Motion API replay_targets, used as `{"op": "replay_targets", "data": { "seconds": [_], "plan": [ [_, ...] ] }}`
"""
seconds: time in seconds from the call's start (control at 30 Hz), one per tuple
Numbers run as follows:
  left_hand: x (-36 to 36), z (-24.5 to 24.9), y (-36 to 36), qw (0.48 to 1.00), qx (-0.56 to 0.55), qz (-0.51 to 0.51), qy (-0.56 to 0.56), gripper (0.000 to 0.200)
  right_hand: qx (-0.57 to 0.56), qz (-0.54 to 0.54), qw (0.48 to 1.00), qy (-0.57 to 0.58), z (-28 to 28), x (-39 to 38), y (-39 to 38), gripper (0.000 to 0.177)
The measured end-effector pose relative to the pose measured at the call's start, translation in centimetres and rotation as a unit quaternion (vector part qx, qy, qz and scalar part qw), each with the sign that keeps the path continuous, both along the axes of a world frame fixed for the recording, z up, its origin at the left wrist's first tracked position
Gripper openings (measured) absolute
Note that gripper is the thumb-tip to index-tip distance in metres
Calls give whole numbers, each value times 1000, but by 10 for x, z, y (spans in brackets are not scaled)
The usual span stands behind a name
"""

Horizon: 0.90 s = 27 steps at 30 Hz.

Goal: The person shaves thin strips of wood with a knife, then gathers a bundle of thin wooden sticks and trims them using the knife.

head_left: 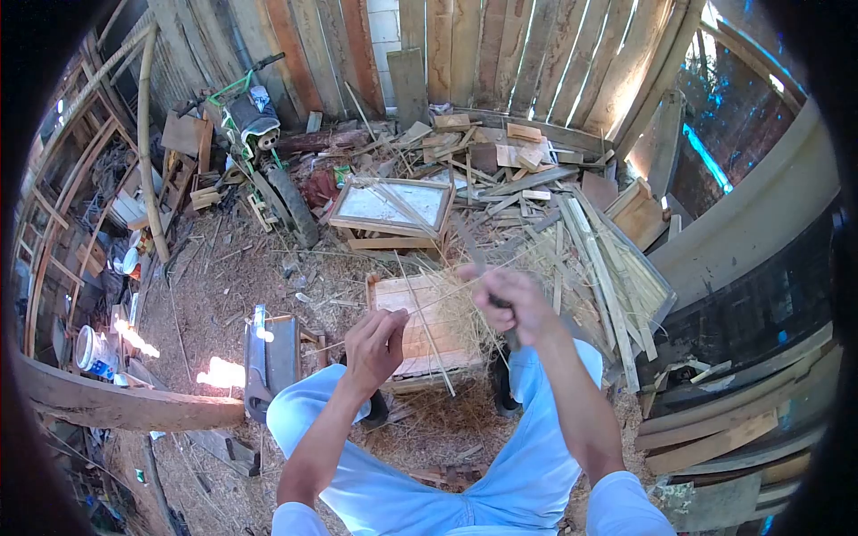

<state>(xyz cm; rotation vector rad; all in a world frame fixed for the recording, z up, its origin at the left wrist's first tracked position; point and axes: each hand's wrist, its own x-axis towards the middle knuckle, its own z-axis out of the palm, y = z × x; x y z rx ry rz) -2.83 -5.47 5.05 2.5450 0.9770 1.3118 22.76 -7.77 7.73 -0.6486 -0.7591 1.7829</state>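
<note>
My left hand pinches one end of a thin bamboo strip that runs up and to the right toward my right hand. My right hand is closed around the handle of a knife, whose blade points up and away from me. Both hands hover over a low wooden stool or crate covered with pale shavings and splints. My knees in light blue trousers frame the crate from below.
A pile of split bamboo and wood offcuts lies beyond and to the right. A wooden frame sits behind the crate. A small motorbike leans by the plank wall. A hand saw on a board lies at my left.
</note>
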Motion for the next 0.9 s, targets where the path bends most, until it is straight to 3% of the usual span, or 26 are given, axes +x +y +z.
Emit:
{"op": "replay_targets", "data": {
  "seconds": [0.13, 0.33, 0.43, 0.53, 0.73, 0.9],
  "plan": [
    [3, 2, -3, 1000, -17, 6, -15, 19, -36, 49, 997, -50, 4, -27, 0, 38],
    [-8, -3, 4, 1000, -6, 3, -30, 17, -19, -48, 997, -52, 1, 11, 6, 36],
    [-11, -4, 4, 999, -12, 15, -38, 19, -18, -29, 999, 33, 4, 21, 4, 39],
    [0, -3, 1, 999, -16, -7, -35, 19, -34, 48, 998, 19, 3, -4, 1, 39],
    [3, 4, -3, 1000, -24, -7, -7, 19, -38, 72, 996, -48, 6, -25, 0, 39],
    [-2, 0, -1, 1000, -25, -8, 1, 18, -22, 7, 998, -61, 10, -5, 1, 38]
  ]
}}
